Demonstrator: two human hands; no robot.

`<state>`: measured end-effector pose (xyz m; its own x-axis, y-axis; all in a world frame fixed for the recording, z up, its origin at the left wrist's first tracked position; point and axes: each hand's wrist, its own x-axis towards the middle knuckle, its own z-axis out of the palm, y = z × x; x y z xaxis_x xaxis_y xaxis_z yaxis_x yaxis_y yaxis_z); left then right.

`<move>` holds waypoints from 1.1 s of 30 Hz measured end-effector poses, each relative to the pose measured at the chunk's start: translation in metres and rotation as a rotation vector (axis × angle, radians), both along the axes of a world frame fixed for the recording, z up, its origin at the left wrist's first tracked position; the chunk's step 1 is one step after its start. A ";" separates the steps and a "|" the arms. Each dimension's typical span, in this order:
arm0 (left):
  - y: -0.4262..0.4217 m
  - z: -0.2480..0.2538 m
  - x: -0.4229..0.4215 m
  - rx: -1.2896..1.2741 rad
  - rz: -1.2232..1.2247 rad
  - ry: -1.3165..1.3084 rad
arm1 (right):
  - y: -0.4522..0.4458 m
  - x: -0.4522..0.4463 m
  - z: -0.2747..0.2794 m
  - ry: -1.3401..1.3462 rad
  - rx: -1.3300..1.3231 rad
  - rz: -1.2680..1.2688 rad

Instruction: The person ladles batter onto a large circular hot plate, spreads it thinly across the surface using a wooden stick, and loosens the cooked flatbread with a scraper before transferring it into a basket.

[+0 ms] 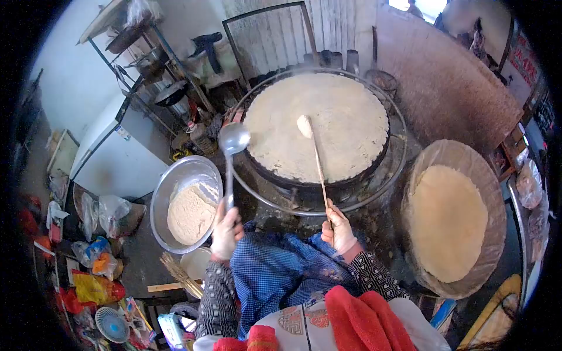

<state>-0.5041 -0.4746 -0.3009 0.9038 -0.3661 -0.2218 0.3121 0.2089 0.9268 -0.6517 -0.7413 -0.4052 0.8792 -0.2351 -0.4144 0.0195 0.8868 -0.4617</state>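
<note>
My left hand (pixel 226 230) is wrapped round the handle of a metal ladle (pixel 234 139), whose bowl is raised just left of the griddle. My right hand (pixel 339 228) grips a long wooden spreader (pixel 318 158). Its pale rounded head rests on or just above a wide sheet of batter (pixel 281 140), and I cannot tell which. The batter covers nearly the whole round griddle (pixel 281 179). Beside my left hand stands a steel basin (pixel 159 202) holding thick, pale batter (pixel 190 216).
A metal ring rail (pixel 374 199) circles the griddle. At right, a large lined basket (pixel 494 216) holds a round flatbread (pixel 449 222). A white chest freezer (pixel 126 158) and a cluttered rack (pixel 149 64) stand at left. Bags and a blue strainer (pixel 112 324) lie lower left.
</note>
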 end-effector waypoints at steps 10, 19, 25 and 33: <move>-0.189 -0.059 0.042 0.807 -0.120 -0.989 | 0.042 -0.026 -0.023 0.021 -0.152 -0.300; -0.237 -0.017 -0.026 0.093 -0.287 0.148 | 0.025 0.017 -0.028 0.046 -0.379 -0.100; -0.180 0.002 0.012 -0.433 -0.296 0.263 | -0.009 -0.029 0.035 0.070 -0.658 -0.165; -0.007 0.018 0.016 -0.801 -0.164 0.476 | -0.085 -0.029 0.026 0.169 -0.702 0.203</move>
<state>-0.4885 -0.4815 -0.2827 0.7070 -0.6834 -0.1819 0.7023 0.6482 0.2944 -0.6803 -0.8267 -0.3794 0.8711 -0.3337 -0.3603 -0.2347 0.3617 -0.9023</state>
